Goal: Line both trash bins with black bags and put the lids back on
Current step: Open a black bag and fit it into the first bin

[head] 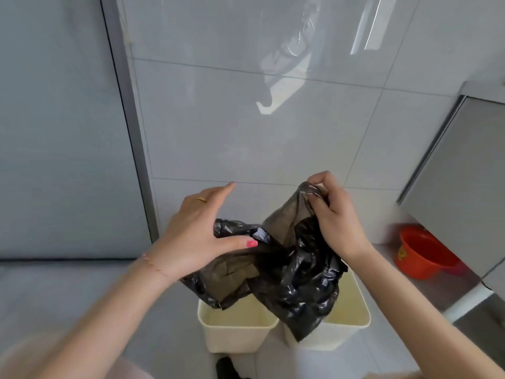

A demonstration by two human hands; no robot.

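Observation:
Two cream trash bins stand side by side on the floor below me, the left bin (232, 328) and the right bin (352, 321), both open with no lid on. Above them I hold a crumpled black bag (297, 272). My right hand (336, 214) pinches the bag's upper edge, lifted high. My left hand (196, 236) grips the bag's left side with thumb and fingers, index finger stretched out. The bag's lower end droops over the gap between the bins. No lids are in view.
A tiled grey wall (246, 119) rises right behind the bins. A glass door panel (60, 132) with a metal frame is at the left. A red plastic basin (423, 253) sits on the floor at the right, under a grey cabinet (464, 173).

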